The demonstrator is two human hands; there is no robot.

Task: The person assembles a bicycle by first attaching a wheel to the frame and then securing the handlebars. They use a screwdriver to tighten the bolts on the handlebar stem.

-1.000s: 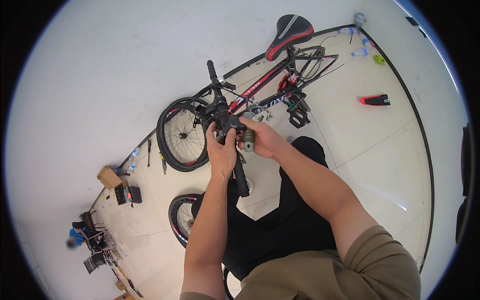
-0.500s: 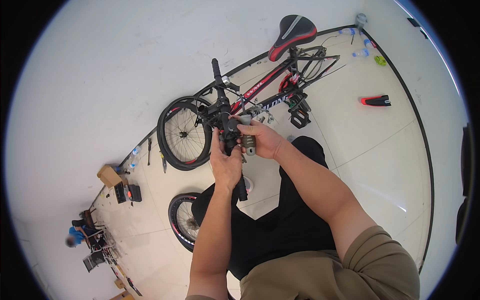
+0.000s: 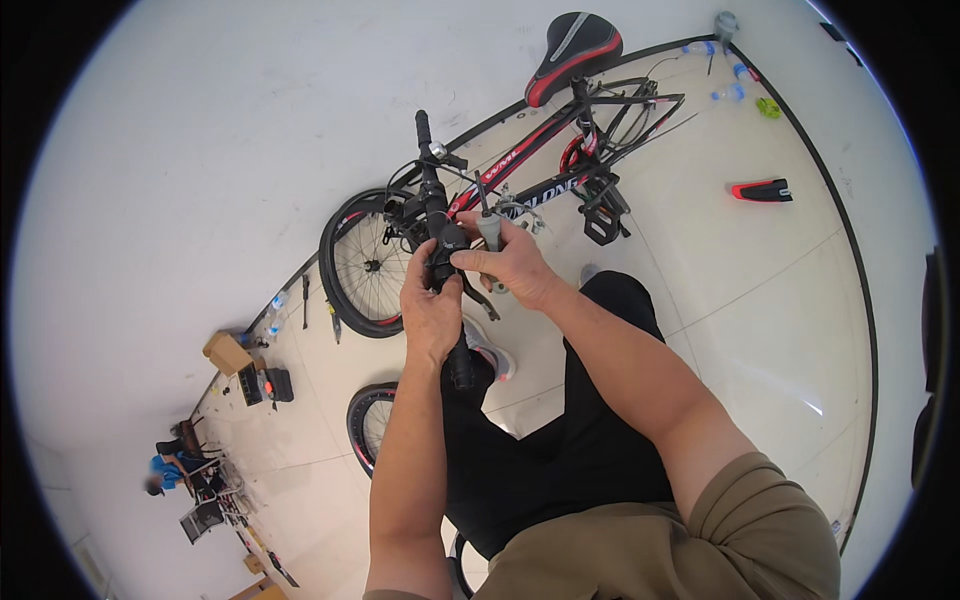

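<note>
A black handlebar point(image 3: 430, 190) runs across the front of a black and red bicycle frame point(image 3: 545, 135). My left hand point(image 3: 432, 318) is closed around the round black shifter point(image 3: 454, 238) near the handlebar's closer end. Against the same part rests the thumb of my right hand point(image 3: 518, 262). In that right hand's fingers is a screwdriver point(image 3: 489, 230) with a grey-green handle, its shaft pointing away from me. Part of the handle is hidden by the fingers. A black brake lever point(image 3: 482, 298) sticks out just below my hands.
The front wheel point(image 3: 340, 265) stands by the wall; a loose wheel point(image 3: 368, 425) is beside my left leg. The saddle point(image 3: 575, 58) is at the far side. A black and red fender point(image 3: 762, 190) and bottles point(image 3: 728, 92) lie right. A cardboard box point(image 3: 226, 352) and a person point(image 3: 170, 470) are left.
The handlebar and frame have shifted slightly in view, and the brake lever now shows more below my hands. My left hand has moved a little left; the screwdriver stays in my right hand.
</note>
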